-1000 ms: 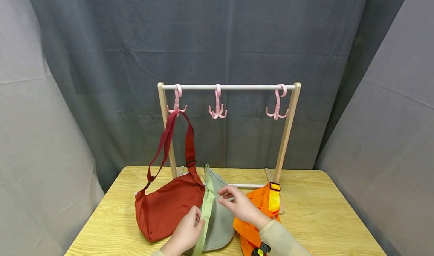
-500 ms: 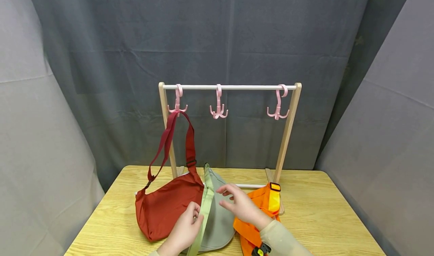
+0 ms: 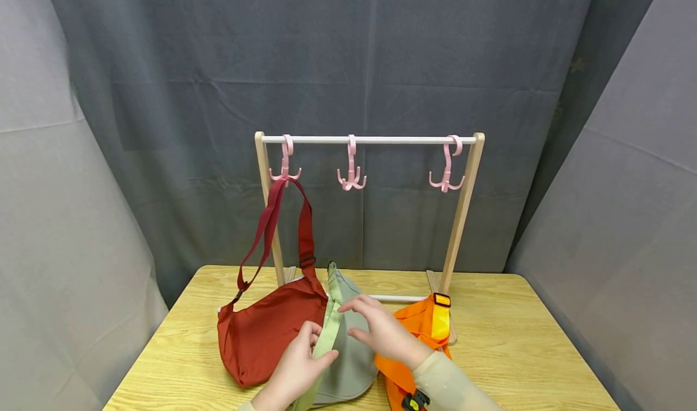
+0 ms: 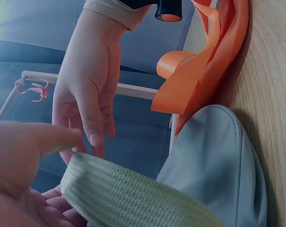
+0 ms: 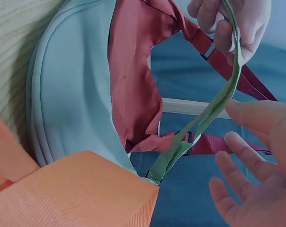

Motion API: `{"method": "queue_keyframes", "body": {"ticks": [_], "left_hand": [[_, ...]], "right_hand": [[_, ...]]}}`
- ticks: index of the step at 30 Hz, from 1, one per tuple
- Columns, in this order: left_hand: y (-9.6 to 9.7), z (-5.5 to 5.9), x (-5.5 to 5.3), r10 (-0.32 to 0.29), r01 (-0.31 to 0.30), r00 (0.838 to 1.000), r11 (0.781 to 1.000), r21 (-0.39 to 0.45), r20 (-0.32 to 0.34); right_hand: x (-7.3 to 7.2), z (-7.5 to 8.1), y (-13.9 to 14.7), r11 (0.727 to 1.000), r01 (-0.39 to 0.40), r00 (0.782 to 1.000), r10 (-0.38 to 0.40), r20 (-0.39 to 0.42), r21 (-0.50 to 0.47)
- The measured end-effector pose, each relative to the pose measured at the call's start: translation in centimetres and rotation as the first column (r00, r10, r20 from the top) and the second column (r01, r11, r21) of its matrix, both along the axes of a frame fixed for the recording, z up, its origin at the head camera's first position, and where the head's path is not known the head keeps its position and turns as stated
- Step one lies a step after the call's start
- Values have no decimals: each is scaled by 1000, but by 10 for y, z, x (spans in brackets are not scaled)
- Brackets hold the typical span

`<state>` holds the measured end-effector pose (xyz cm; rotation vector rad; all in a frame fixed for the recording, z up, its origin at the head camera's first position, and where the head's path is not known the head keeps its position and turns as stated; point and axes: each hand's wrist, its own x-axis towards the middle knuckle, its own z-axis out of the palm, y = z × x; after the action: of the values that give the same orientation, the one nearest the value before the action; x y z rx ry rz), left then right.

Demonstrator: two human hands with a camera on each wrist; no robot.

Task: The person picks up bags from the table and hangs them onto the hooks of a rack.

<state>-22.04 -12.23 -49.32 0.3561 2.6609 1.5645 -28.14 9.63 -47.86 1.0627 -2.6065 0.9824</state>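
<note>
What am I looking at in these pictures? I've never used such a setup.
No machine: just a person's bare left hand and right hand. The widest picture is from a camera on the head; the other two are from cameras on each wrist. On the wooden table are a rack, a grey bag and an orange bag. A red bag has its red strap looped over one pink hook. The left hand holds the grey bag's green strap. The right hand is beside it, fingers relaxed, apparently holding nothing.
</note>
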Motion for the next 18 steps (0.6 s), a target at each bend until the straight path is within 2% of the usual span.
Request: {"method": "queue_keyframes", "body": {"ticks": [6,14,18], "left_hand": [[2,2,2,22,-22,1000,999,-35,-6],[6,-1,4,40,-42,998,997,-68,-40],[7,-2,5,34,-37,998,997,-65,-52]], "right_hand": [[0,2,-4,998,-30,999,32,-35,56],[-4,5,-13,990,-67,981,88,-175,124],[-5,8,-16,987,-57,982,82,-168,153]]}}
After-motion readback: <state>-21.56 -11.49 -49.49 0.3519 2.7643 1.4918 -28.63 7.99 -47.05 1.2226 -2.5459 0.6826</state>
